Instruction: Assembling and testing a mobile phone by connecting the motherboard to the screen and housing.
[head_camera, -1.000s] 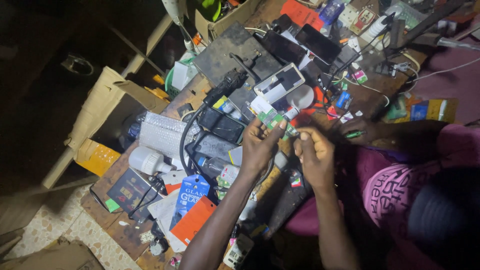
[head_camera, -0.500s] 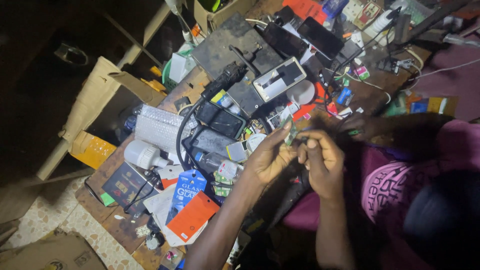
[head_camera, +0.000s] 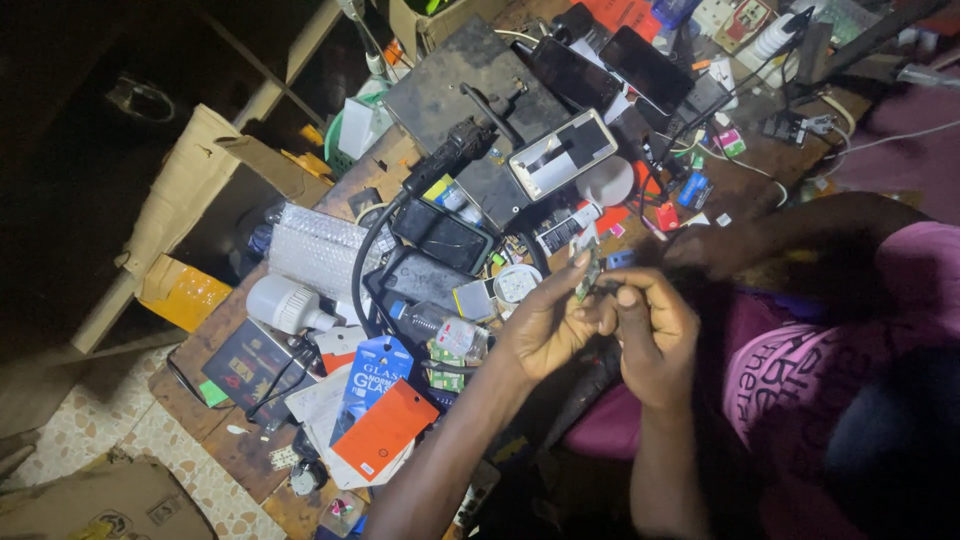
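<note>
At the centre of the frame, my left hand (head_camera: 545, 325) and right hand (head_camera: 650, 335) both pinch a small green circuit board (head_camera: 588, 280), fingers closed, above the cluttered workbench (head_camera: 250, 450).

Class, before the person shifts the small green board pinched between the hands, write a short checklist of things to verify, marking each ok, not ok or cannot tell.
1. Small green circuit board pinched by the left hand: ok.
2. Right hand supports it from the other side: ok, fingertips meet at the board.
3. Board clear of the table: ok, lifted above the clutter.
4. Bare spot to set it down: not ok, phones and packets crowd the surface.
5. Black cable clear of the hands: ok.
6. Board undamaged: cannot tell, too small.
</note>
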